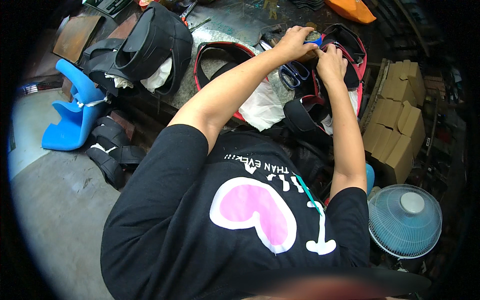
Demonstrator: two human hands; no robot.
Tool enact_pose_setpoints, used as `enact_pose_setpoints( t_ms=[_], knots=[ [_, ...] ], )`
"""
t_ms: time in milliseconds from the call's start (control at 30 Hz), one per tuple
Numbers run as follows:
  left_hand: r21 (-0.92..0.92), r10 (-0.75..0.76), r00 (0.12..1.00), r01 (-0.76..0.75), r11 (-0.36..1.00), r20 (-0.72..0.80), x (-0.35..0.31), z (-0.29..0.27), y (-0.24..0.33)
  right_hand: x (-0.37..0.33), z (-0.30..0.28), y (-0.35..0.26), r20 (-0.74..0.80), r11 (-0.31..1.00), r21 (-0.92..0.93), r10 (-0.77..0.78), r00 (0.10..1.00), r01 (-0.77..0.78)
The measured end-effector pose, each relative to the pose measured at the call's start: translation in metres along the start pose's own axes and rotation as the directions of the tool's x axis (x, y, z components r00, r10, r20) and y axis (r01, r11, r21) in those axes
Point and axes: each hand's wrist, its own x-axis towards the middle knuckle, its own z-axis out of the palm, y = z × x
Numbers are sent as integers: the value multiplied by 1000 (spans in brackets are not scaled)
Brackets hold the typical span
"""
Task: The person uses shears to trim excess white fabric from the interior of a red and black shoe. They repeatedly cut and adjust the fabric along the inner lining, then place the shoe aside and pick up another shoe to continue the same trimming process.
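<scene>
My left hand (299, 42) is closed on a small blue-edged thing (315, 41), whose kind I cannot make out. Right beside it, my right hand (332, 63) has its fingers bent onto a black piece with red trim (356, 55), like a sandal upper. The fingers partly hide where they meet it. Below the hands lie scissors with dark blue handles (293, 75). Another red-trimmed black piece (226, 46) rests under my left forearm, with white paper (262, 106) sticking out near it. A black padded strap piece (303, 116) lies nearest my body.
A stone slab (206, 36) lies on the dark bench. Large black curved pieces stuffed with white paper (159, 76) stand at left, near a blue tied moulded piece (75, 117). Cardboard boxes (397, 127) and a fan (406, 222) are at right; an orange item (351, 10) lies far right.
</scene>
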Motion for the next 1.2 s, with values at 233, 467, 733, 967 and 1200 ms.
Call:
enact_pose_setpoints(
  t_ms=[233,467,733,967,1200],
  knots=[
    [4,0,999,0,1000,-41,-5,3,3,-2,-1,8,-54,1000,22,-4,999,6],
    [28,20,1000,-20,999,8,-6,4,8,-17,-19,8,39,996,89,23,999,-26],
    [-173,48,922,-123,977,-383,-50,-132,26,-14,-64,-44,-112,751,653,-31,993,97],
    [95,-292,956,293,951,-25,-123,-176,-1,-16,-2,-137,123,545,839,-209,970,11],
    [-22,-313,941,318,948,126,-128,-119,-28,-17,10,-122,136,481,870,-26,990,-107]
  ],
)
